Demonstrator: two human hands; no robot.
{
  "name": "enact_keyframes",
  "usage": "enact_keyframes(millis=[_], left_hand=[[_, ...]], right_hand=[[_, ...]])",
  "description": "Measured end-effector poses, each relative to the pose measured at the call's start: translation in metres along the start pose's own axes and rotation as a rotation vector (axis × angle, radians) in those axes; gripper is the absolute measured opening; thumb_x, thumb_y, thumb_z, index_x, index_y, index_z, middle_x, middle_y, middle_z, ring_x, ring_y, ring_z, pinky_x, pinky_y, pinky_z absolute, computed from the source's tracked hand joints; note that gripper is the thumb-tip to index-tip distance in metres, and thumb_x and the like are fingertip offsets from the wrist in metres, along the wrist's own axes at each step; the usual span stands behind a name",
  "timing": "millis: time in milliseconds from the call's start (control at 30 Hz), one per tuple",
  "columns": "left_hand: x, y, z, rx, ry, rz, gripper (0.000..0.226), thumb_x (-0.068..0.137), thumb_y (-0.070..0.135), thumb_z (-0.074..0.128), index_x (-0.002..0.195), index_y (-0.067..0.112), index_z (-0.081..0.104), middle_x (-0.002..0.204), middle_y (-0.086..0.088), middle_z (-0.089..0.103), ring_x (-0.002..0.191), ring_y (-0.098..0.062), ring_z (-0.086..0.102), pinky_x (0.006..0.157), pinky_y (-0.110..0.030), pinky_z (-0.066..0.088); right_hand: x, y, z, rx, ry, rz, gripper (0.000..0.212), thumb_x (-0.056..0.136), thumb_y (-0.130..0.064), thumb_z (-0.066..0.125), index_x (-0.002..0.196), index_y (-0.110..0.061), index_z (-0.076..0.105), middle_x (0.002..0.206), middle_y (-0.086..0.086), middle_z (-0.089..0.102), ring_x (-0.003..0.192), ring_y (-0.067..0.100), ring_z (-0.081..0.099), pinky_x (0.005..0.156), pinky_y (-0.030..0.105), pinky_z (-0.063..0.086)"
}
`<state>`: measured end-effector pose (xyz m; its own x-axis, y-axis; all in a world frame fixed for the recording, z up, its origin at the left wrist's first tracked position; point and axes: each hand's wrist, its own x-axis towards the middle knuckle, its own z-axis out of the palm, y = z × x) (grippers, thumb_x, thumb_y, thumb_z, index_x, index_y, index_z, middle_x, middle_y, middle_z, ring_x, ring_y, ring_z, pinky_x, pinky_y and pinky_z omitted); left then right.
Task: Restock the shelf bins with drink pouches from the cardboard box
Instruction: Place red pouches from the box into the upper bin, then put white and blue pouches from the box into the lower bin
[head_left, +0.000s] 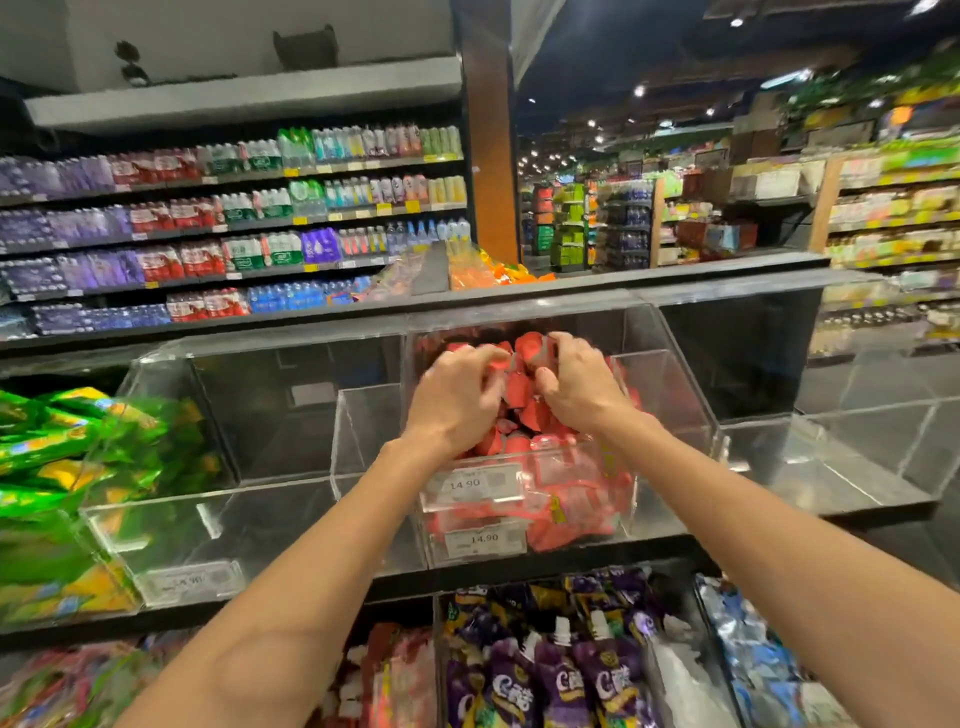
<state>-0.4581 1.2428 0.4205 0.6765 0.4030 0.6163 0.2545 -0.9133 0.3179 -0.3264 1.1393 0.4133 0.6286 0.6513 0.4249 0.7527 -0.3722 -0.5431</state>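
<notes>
Left hand (457, 400) and right hand (579, 389) are both inside the clear acrylic bin (670, 410). Fingers of each curl round red drink pouches (524, 415) at the top of the heap; left fingers blurred. Price tag (480, 484) on bin front reads 14.90. Purple pouches (561, 680) fill the bin below.

Middle bin's (662, 400) top-front opening is crowded by left hand (457, 400), right hand (579, 387) and heaped red pouches (566, 512), clear side walls flanking; left bin (260, 512) and right bin (831, 467) offer room inside.
</notes>
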Motion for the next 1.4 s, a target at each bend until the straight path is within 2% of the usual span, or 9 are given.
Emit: enact_keyframes(millis=[133,233,433,633,800,933,1133,1300,1400], left_hand=[[-0.036,0.033,-0.009,-0.324,0.138,0.040,0.004,0.092,0.027,0.066,0.089,0.027,0.068,0.076,0.014,0.067,0.070,-0.004,0.061,0.068,-0.028,0.051],[-0.075,0.071,0.000,-0.444,0.129,0.090,0.017,0.092,0.025,0.068,0.077,0.024,0.061,0.064,0.012,0.057,0.059,-0.003,0.052,0.054,-0.014,0.038],[-0.162,0.184,0.094,-0.605,-0.112,0.074,0.029,0.089,0.030,0.067,0.066,0.016,0.058,0.053,0.009,0.046,0.048,-0.002,0.039,0.051,-0.016,0.030],[-0.226,0.376,0.232,-0.784,-0.442,0.126,0.029,0.089,0.035,0.069,0.068,0.018,0.058,0.058,0.009,0.048,0.054,-0.001,0.043,0.054,-0.014,0.032],[-0.258,0.527,0.339,-0.854,-0.712,0.277,0.022,0.090,0.030,0.069,0.074,0.016,0.063,0.055,0.015,0.044,0.050,0.002,0.042,0.052,-0.010,0.028],[-0.288,0.623,0.418,-0.829,-0.936,0.333,0.026,0.083,0.038,0.063,0.066,0.021,0.054,0.053,0.012,0.047,0.051,-0.008,0.045,0.055,-0.026,0.036],[-0.323,0.708,0.529,-0.590,-1.210,0.514,0.018,0.087,0.032,0.064,0.081,0.015,0.068,0.075,-0.002,0.069,0.074,-0.024,0.064,0.066,-0.038,0.050],[-0.335,0.756,0.621,-0.492,-1.304,0.542,0.009,0.087,0.018,0.062,0.091,0.016,0.070,0.092,-0.002,0.070,0.088,-0.022,0.065,0.075,-0.035,0.050],[-0.336,0.778,0.677,-0.446,-1.361,0.432,0.015,0.092,0.022,0.063,0.104,0.015,0.070,0.104,-0.003,0.072,0.101,-0.024,0.065,0.076,-0.025,0.043]], right_hand=[[-0.072,0.010,-0.020,0.170,0.217,-0.179,0.020,0.092,-0.012,0.058,0.111,-0.010,0.065,0.108,0.007,0.065,0.102,0.022,0.059,0.092,0.035,0.046],[-0.146,0.037,-0.035,0.269,0.264,-0.203,0.015,0.088,-0.012,0.060,0.102,-0.011,0.067,0.097,0.001,0.066,0.087,0.016,0.061,0.078,0.031,0.052],[-0.303,0.153,-0.069,0.326,0.382,0.055,0.011,0.088,-0.028,0.059,0.094,-0.023,0.066,0.089,-0.009,0.067,0.081,0.006,0.061,0.077,0.018,0.049],[-0.437,0.313,-0.150,0.220,0.440,0.461,0.009,0.086,-0.031,0.061,0.089,-0.026,0.068,0.084,-0.013,0.068,0.076,0.002,0.060,0.072,0.015,0.047],[-0.539,0.419,-0.243,0.092,0.476,0.808,0.005,0.094,-0.021,0.064,0.096,-0.024,0.068,0.080,-0.007,0.067,0.075,0.013,0.061,0.069,0.035,0.051],[-0.594,0.491,-0.294,0.087,0.422,1.076,0.008,0.100,-0.027,0.055,0.102,-0.030,0.062,0.087,-0.011,0.064,0.086,0.013,0.060,0.073,0.032,0.050],[-0.645,0.590,-0.326,0.033,0.337,1.331,0.018,0.101,-0.024,0.050,0.115,-0.018,0.060,0.105,0.003,0.061,0.109,0.022,0.053,0.078,0.029,0.038],[-0.659,0.659,-0.352,-0.006,0.299,1.400,0.016,0.100,-0.021,0.051,0.111,-0.016,0.062,0.098,0.001,0.064,0.096,0.023,0.059,0.076,0.035,0.048],[-0.664,0.699,-0.359,-0.031,0.245,1.449,0.017,0.101,-0.023,0.051,0.112,-0.014,0.059,0.079,-0.010,0.053,0.080,0.018,0.054,0.057,0.022,0.038]])
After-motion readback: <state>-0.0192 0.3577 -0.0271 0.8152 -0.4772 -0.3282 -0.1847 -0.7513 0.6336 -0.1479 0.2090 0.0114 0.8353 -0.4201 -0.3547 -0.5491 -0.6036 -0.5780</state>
